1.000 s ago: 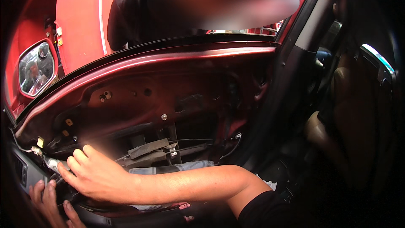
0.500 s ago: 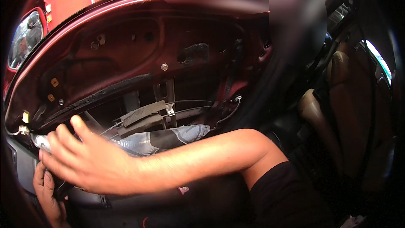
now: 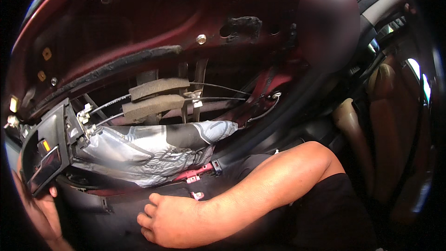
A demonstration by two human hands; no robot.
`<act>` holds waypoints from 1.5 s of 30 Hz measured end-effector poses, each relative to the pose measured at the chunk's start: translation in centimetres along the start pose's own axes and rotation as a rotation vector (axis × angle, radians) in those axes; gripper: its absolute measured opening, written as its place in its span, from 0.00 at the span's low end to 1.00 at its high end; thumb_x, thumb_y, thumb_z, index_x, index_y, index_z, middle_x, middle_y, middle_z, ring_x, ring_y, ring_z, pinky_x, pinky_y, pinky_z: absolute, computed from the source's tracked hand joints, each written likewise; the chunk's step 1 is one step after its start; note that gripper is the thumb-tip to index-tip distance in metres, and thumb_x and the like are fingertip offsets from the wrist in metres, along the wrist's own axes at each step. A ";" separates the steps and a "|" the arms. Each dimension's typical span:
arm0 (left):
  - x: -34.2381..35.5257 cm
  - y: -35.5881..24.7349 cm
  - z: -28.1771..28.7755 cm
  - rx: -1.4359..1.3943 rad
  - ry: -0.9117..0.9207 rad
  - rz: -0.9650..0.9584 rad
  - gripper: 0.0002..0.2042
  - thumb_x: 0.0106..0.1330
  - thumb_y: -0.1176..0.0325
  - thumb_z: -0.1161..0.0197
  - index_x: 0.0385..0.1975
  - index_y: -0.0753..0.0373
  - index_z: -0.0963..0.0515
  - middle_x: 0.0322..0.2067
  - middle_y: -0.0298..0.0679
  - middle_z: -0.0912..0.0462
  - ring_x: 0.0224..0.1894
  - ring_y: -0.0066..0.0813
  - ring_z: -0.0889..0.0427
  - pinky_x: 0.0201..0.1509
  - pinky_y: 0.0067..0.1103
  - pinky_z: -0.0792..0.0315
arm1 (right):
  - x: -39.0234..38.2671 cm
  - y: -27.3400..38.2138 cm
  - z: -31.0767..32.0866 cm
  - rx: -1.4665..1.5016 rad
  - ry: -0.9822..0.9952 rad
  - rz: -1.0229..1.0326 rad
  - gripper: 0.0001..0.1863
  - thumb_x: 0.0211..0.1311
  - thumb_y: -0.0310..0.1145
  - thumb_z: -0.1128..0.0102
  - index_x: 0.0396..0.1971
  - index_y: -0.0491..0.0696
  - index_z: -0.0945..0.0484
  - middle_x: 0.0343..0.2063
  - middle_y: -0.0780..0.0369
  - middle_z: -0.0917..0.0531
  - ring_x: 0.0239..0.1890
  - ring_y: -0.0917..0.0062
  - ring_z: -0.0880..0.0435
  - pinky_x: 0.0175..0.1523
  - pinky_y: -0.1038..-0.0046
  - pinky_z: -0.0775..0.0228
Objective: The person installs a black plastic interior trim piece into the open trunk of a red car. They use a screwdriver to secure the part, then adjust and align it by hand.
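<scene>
At the far left my left hand (image 3: 46, 211) grips the lower part of a black interior door handle (image 3: 60, 135) with an orange tab. Its fingers are partly hidden behind the handle. Two control cables (image 3: 109, 104) run from the handle's back edge toward the right, with grey foam sleeves (image 3: 155, 104) around them. My right hand (image 3: 172, 221) is low in the middle, apart from the handle, over the dark trim panel (image 3: 125, 209). Its fingers are curled, and whatever lies inside them is hidden.
A grey and black plastic sheet (image 3: 144, 144) bunches below the cables. The bare dark red door frame (image 3: 111, 32) rises behind, with a bolt (image 3: 201, 39) and openings. Pink-red brackets (image 3: 193, 174) show along the trim's top edge. Seats (image 3: 390, 125) stand at the right.
My right hand has drawn back from the far left to the lower middle, uncovering the door handle in my left hand. The view has shifted closer to the door.
</scene>
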State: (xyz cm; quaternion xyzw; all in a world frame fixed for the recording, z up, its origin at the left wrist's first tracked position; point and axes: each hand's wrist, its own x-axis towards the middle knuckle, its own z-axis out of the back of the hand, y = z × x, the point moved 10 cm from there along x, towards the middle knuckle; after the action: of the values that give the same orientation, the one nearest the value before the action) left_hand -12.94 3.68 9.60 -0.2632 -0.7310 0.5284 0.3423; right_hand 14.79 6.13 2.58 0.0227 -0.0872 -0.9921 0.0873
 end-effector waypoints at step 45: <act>-0.5 -0.5 2.7 0.212 0.027 -0.405 0.33 0.67 0.72 0.35 0.71 0.67 0.39 0.67 0.47 0.31 0.67 0.39 0.28 0.75 0.33 0.36 | -0.3 -1.4 -1.6 0.036 0.022 -0.050 0.26 0.53 0.50 0.30 0.49 0.50 0.18 0.44 0.61 0.16 0.46 0.68 0.16 0.52 0.63 0.30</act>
State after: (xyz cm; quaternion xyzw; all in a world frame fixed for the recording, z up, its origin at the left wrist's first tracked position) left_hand -14.71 1.55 9.44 -0.0808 -0.7048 0.5191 0.4768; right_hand 14.90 7.32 0.81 0.0374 -0.1036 -0.9919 0.0631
